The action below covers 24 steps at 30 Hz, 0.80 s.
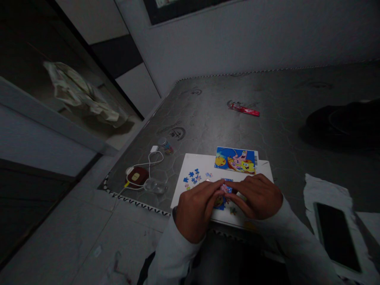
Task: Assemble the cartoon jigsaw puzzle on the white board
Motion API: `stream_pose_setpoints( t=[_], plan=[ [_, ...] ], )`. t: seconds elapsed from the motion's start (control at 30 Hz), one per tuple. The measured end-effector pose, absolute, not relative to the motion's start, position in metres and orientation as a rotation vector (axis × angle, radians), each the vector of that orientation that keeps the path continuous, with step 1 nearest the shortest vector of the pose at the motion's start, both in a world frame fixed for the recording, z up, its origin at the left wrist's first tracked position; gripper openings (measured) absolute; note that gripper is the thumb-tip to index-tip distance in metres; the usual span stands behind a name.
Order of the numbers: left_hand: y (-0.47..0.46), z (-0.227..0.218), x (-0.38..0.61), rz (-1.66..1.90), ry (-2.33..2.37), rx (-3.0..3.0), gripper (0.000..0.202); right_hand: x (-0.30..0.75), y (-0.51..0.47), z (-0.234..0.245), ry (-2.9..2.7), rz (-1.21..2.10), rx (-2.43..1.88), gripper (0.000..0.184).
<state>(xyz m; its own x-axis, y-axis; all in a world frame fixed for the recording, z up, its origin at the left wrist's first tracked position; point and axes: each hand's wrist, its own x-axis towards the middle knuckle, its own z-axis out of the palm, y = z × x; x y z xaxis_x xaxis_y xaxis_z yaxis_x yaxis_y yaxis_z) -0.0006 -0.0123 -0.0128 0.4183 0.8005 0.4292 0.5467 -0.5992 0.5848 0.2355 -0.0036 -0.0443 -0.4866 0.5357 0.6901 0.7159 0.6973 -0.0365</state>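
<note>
Both hands meet over a white board (177, 196) that bears jigsaw pieces. My left hand (194, 208) has its fingers closed together, with the tips at the left edge of some joined puzzle pieces (226, 187). From the other side, my right hand (257, 196) pinches these same pieces between thumb and fingers. Part of the joined patch is hidden under the fingers. Loose blue and pink puzzle pieces (192, 175) lie to the left. Above the hands sits a cartoon picture card (236, 160) with a pink starfish and a yellow sponge figure.
A clear cup (156, 185), a brown box (137, 176) with a white cable (149, 164) and a small jar (165, 146) stand left of the board. A red packet (244, 109) lies farther back. At right, a phone (337, 236) rests on white paper (323, 190).
</note>
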Motion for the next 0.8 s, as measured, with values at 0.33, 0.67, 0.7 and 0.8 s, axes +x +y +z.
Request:
stream_pose_setpoints(
  t=[0.33, 0.67, 0.7, 0.8],
  plan=[
    [-0.0124, -0.0138, -0.0006, 0.958, 1.141, 2.365, 0.032, 0.2339, -0.0049, -0.0398, -2.205, -0.317, -0.956, 0.016],
    [-0.0148, -0.0159, 0.0002, 0.824, 1.192, 2.411, 0.038, 0.2398, -0.0066, -0.0447, -2.235, -0.325, -0.984, 0.013],
    [-0.0150, -0.0162, 0.0002, 0.809, 1.192, 2.412, 0.039, 0.2402, -0.0069, -0.0450, -2.241, -0.329, -0.989, 0.013],
    [-0.0154, -0.0160, 0.0011, 0.804, 1.180, 2.395, 0.038, 0.2395, -0.0078, -0.0431, -2.240, -0.328, -1.003, 0.014]
  ],
)
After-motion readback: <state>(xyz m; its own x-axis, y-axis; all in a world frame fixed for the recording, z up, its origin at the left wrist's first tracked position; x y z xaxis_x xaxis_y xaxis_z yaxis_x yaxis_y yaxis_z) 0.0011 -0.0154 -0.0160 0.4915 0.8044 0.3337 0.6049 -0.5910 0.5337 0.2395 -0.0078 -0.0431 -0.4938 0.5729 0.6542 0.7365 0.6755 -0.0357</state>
